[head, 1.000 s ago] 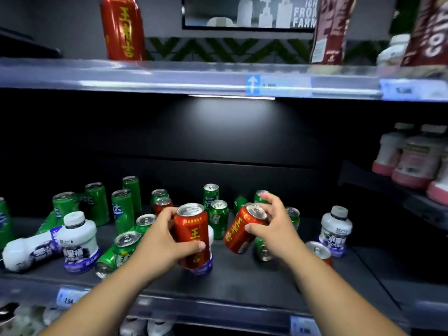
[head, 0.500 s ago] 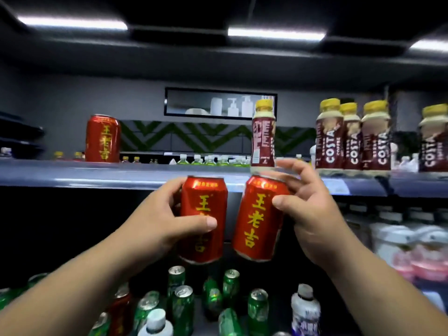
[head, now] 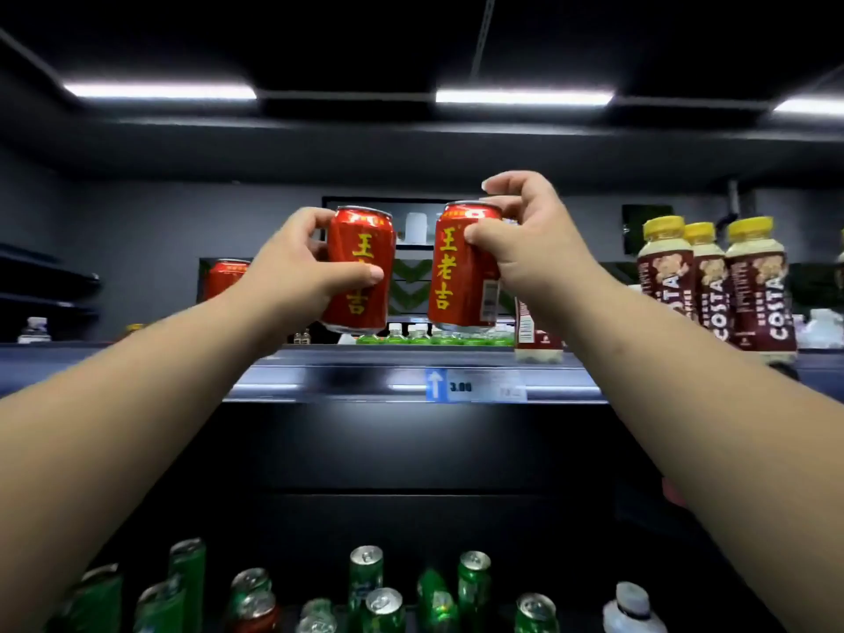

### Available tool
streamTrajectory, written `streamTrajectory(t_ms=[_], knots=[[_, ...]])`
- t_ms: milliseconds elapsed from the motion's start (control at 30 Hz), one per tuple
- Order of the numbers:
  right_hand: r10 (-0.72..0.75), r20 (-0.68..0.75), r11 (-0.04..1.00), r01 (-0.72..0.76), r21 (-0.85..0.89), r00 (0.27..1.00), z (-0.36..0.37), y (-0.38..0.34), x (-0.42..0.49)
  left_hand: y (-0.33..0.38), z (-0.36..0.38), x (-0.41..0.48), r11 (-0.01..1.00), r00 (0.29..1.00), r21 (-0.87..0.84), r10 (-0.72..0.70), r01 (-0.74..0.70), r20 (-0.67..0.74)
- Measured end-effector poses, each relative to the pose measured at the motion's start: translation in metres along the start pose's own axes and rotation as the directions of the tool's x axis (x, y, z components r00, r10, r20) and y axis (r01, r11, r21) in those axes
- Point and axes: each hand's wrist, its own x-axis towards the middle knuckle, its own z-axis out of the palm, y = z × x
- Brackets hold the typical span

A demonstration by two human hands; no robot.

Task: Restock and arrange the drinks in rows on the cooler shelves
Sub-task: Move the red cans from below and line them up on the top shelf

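My left hand (head: 292, 278) grips a red can with yellow characters (head: 361, 249), held upright just above the upper shelf (head: 365, 376). My right hand (head: 525, 249) holds a second red can (head: 450, 271) by its upper part, beside the first and slightly apart from it. Both cans hover over the shelf's front edge. A third red can (head: 224, 278) stands on that shelf to the left, partly hidden by my left hand. Green cans (head: 365, 573) stand and lie scattered on the lower shelf.
Brown Costa coffee bottles (head: 712, 290) with yellow caps stand in a row on the upper shelf at right; one more (head: 534, 335) shows behind my right wrist. A price tag (head: 475, 386) marks the shelf edge. A white bottle (head: 632, 607) stands on the lower shelf.
Both hands have lifted the two red cans from the lower shelf up to above the upper shelf's edge. The view has tilted upward with them.
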Motion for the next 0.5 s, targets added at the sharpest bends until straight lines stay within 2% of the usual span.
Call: streamTrajectory(t_ms=[167,267,400,500], knots=[[0.098,0.033,0.99,-0.094,-0.103,0.995,0.051,0.029,0.02,-0.043,-0.018,0.022,0.993,0.995,0.09,-0.07,0.077,-0.071],[0.141,0.06,0.982,-0.132,-0.132,0.988,0.077,0.041,0.023,-0.065,-0.027,0.029,0.987,0.988,0.083,-0.13,0.136,-0.079],[0.163,0.083,0.977,-0.149,-0.154,0.983,0.101,0.044,0.026,-0.074,-0.035,0.036,0.984,0.99,0.109,-0.143,0.141,0.011],[0.156,0.071,0.97,-0.139,-0.2,0.985,0.109,0.046,0.026,-0.08,-0.034,0.03,0.981,0.992,0.173,-0.106,0.093,0.065]])
